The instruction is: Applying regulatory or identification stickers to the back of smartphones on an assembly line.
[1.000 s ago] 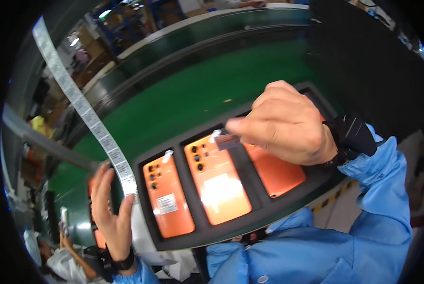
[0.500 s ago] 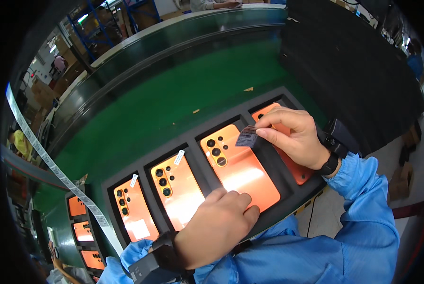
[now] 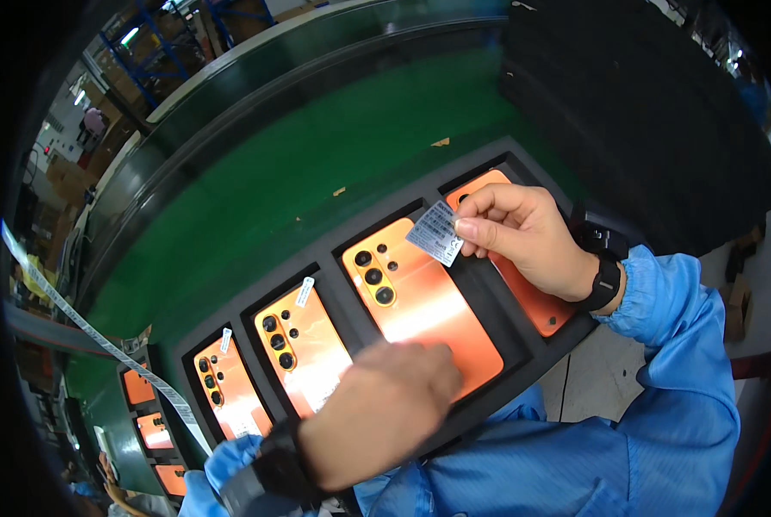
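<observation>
My right hand (image 3: 528,237) pinches a small printed label (image 3: 435,234) between thumb and fingers, its pale printed face turned upward. The label hovers over the upper edge of an orange phone (image 3: 446,319) lying back up in a black tray (image 3: 329,276). Blurred by motion, my left hand (image 3: 394,401) is over that phone's lower part; its finger state is unclear. Under my right hand and wrist lies another orange phone (image 3: 532,297), partly hidden. To the left are two more phones (image 3: 317,353) (image 3: 235,396), each with a small white tag (image 3: 305,291) near the cameras.
A long strip of labels (image 3: 101,339) runs from the far left toward my left sleeve. Beyond it, a second tray holds more orange phones (image 3: 155,431). The green work surface (image 3: 230,207) stretches behind the trays, with black cloth (image 3: 635,103) at the far right.
The label in my right hand has turned from a tilted, darker angle to show its printed face. My left hand has become blurred over the same phone. The whole view has shifted slightly.
</observation>
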Motion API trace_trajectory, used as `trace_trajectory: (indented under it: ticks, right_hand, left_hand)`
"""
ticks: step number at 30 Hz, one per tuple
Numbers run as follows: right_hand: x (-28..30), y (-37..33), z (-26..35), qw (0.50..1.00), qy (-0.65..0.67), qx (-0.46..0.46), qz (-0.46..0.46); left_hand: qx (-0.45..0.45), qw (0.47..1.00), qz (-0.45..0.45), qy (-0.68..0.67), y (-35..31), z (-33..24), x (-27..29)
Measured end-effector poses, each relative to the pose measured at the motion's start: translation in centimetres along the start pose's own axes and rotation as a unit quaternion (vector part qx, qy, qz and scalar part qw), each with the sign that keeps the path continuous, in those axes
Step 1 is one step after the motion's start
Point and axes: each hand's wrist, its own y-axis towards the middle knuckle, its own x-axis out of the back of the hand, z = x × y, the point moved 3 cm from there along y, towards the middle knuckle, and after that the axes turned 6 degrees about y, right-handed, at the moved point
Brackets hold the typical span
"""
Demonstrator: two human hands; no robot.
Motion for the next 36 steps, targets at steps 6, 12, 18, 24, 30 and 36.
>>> trace_trajectory:
  ticks: [6,12,18,24,30,36]
  right_hand:
    - [0.4,0.1,-0.5,0.997,0.011,-0.064,-0.035]
    - [-1.3,-0.7,0.1,0.988,-0.1,0.031,0.111]
    - [-2.8,-1.0,-0.2,0.908,-0.329,0.157,0.205]
    - [-3.0,-0.8,-0.8,0.872,-0.387,0.201,0.222]
    - [-3.1,-0.4,-1.0,0.864,-0.393,0.208,0.237]
    - [-3.3,0.0,-0.8,0.858,-0.402,0.188,0.258]
  left_hand:
    - [0.034,0.971,-0.218,0.094,2.2,5.2,-0.3]
    - [0.221,0.875,-0.428,-0.048,1.1,11.6,-0.3]
    - [0.288,0.822,-0.44,-0.218,1.2,13.1,-0.6]
    - [0.296,0.798,-0.45,-0.271,0.8,12.9,-0.8]
    - [0.294,0.796,-0.454,-0.272,0.9,13.0,-0.9]
    - [0.299,0.793,-0.456,-0.272,0.8,12.9,-0.7]
